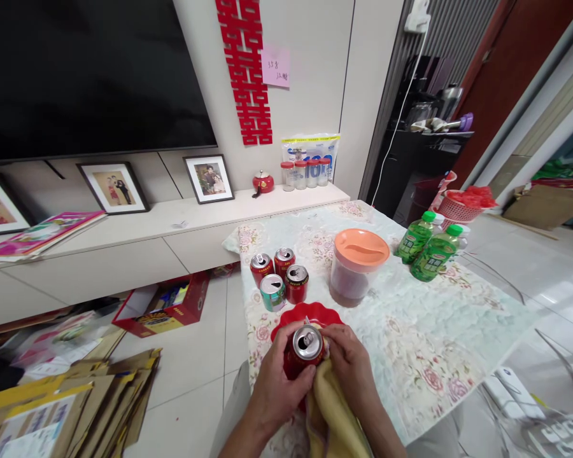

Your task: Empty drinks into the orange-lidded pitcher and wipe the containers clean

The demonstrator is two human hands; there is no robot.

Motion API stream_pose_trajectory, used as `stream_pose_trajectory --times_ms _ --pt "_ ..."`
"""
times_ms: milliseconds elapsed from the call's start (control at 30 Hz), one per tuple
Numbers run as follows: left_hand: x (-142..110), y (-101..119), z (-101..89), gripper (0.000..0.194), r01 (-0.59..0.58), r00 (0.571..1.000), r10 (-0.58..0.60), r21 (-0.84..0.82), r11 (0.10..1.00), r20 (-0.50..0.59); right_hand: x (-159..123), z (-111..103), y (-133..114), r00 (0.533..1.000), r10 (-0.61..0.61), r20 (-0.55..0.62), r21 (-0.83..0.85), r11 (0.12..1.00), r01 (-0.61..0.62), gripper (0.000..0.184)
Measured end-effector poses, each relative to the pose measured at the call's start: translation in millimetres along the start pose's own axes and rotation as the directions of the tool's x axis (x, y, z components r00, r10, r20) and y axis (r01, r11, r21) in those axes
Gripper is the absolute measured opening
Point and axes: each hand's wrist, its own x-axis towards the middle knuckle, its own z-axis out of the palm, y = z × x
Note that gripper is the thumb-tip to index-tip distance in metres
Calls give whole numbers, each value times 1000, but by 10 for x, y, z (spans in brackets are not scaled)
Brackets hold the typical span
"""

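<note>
My left hand is wrapped round a red soda can whose top is opened. Against the can's right side, my right hand pinches a yellow cloth that hangs down toward my lap. Beneath the can is a red scalloped plate, mostly covered by my hands. Just beyond it stand several opened cans in a cluster, among them a green can and a red can. A clear container with an orange lid holds dark liquid to their right.
A floral tablecloth covers the table. Green-capped bottles stand at its right edge near a pink basket. Lidded jars and framed photos line the cabinet behind. Flattened cardboard lies on the floor at left.
</note>
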Motion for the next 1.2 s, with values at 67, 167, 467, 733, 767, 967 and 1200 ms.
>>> stream_pose_trajectory --times_ms 67,167,467,733,767,967,1200 --pt "-5 -39 4 60 -3 1000 3 11 1000 -18 -17 12 -1 1000 6 11 -78 997 -5 30" --pt "-15 -92 18 62 -55 996 61 85 995 -68 -56 2 -29 1000 25 8 -210 977 -23 29" --pt "8 -120 75 60 -64 986 90 177 982 -142 -63 -95 -70 992 125 10 -235 965 -119 21" --pt "12 -115 50 59 -86 985 113 195 977 -132 -73 -252 -319 984 171 55 97 980 -176 34" --pt "12 -109 47 60 -82 986 108 193 978 -127 -87 -259 -347 983 172 62 134 975 -179 34" --pt "13 -130 58 61 -73 988 99 210 975 -120 -97 -215 -281 989 130 74 186 972 -142 40" --pt "-9 -86 59 62 24 991 -12 93 995 -130 -68 -83 -59 989 85 120 -53 995 -79 37"
